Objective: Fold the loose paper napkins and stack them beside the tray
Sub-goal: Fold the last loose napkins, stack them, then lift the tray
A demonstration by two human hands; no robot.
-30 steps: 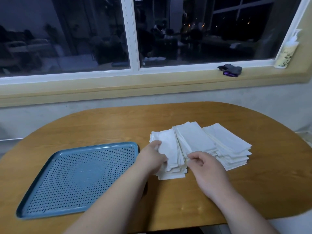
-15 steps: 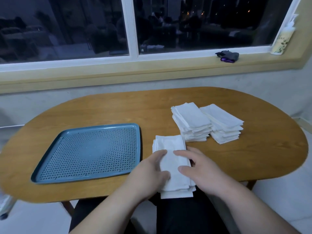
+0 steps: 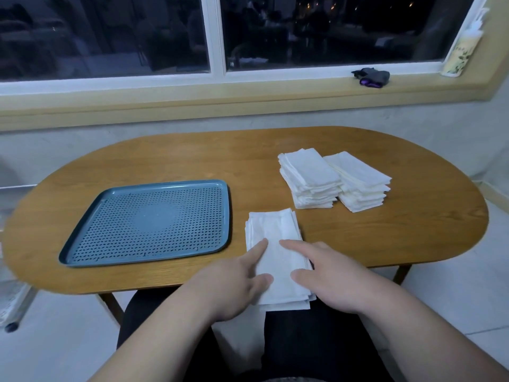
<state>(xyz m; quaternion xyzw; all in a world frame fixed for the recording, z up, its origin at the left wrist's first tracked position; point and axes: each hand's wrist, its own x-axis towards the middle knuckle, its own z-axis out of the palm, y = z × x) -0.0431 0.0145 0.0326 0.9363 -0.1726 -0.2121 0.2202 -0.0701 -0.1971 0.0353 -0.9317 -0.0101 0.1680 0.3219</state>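
Left grip [image 3: 237, 282] and right grip [image 3: 333, 277], both open-fingered, press a napkin pile [image 3: 275, 230] overhanging the worktop's [image 3: 413, 230] near edge beside the tray [image 3: 165, 183]; stacking step, next likely sliding it fully on

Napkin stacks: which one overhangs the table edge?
The near stack beside the tray, under the left hand and right hand; its end sticks past the table edge. The two far stacks lie wholly on it.

Dim, bluish indoor light, seemingly from overhead; the dark window [image 3: 110, 37] holds faint reflections; edges bend and blur.
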